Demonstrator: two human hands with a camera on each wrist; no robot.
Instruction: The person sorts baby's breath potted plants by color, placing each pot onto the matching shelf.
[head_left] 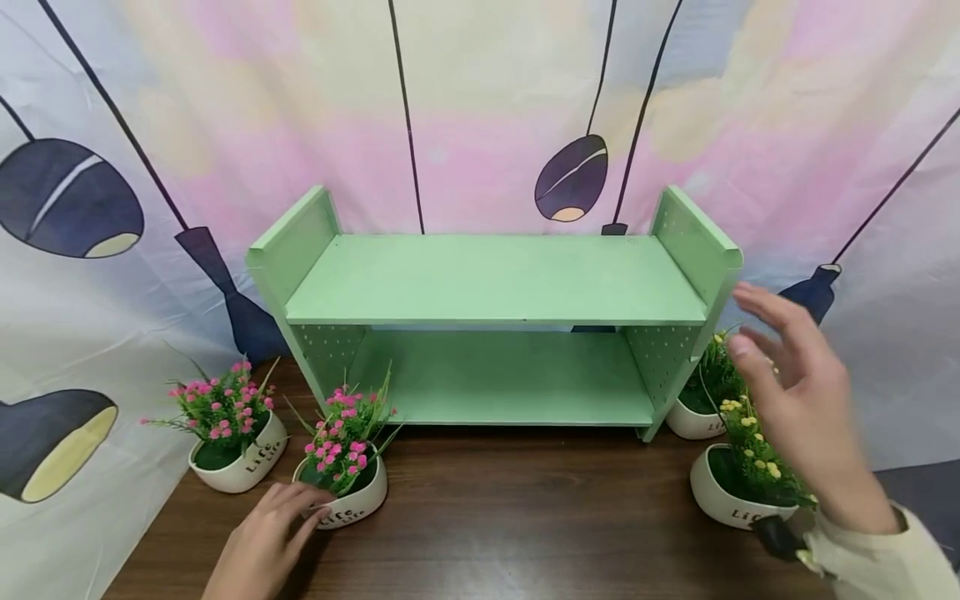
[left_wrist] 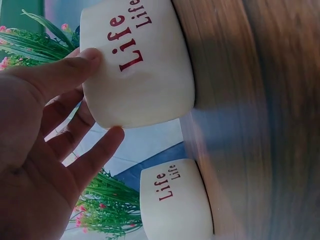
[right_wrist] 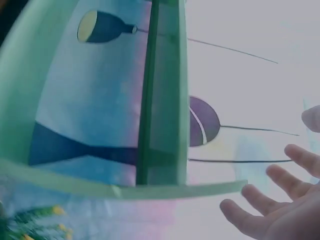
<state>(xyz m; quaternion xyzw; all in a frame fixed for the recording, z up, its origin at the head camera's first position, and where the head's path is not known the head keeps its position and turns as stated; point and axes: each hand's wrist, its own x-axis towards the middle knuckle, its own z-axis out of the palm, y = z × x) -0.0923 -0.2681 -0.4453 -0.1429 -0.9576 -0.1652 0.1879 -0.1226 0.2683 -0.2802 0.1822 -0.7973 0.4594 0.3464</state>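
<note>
With our left hand (head_left: pixel 273 533) we pinch the rim of the near pink-flowered pot (head_left: pixel 360 505), which stands on the bench (head_left: pixel 517 517), near the left end of the green shelf (head_left: pixel 495 279). Our right hand (head_left: pixel 806 408) is spread, holding nothing, by the right end. We think the pot could tip, because we grip only one side; our right sleeve (head_left: pixel 870 550) could also catch the near yellow-flowered pot (head_left: pixel 738 507).

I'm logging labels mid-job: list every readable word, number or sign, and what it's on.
"Life Life": front pink-flowered pot, gripped by the left hand.
"Life Life": rear pink-flowered pot.
"Li…": front yellow-flowered pot; rest unreadable.
"Li…": rear yellow-flowered pot; rest unreadable.
</note>
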